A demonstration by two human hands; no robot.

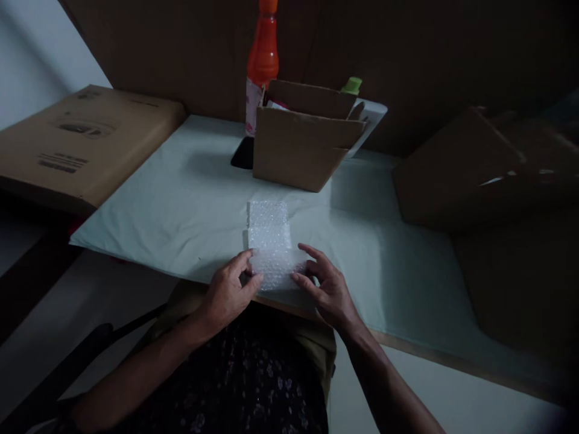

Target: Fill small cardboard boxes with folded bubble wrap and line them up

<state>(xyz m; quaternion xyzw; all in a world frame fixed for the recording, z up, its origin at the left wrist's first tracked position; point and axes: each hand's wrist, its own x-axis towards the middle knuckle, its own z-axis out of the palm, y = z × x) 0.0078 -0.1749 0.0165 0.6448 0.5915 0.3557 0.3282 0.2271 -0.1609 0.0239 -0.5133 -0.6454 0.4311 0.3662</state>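
Note:
A strip of clear bubble wrap [270, 232] lies on the pale green cloth near the table's front edge. Its near end is doubled over into a wider, thicker part, and I cannot make out whether anything is inside. At the left end of that part, my left hand [230, 284] grips the bubble wrap between thumb and fingers. My right hand [324, 286] pinches the right end, with the index finger lifted away from it. The far end of the strip lies flat, pointing away from me.
An open cardboard box [301, 147] stands behind the wrap, beside an orange bottle [265, 54] and a dark flat object [243, 154]. A large flat carton [85, 141] lies at left. More cardboard boxes [456, 172] stand at right. Green cloth [362, 241] covers the table.

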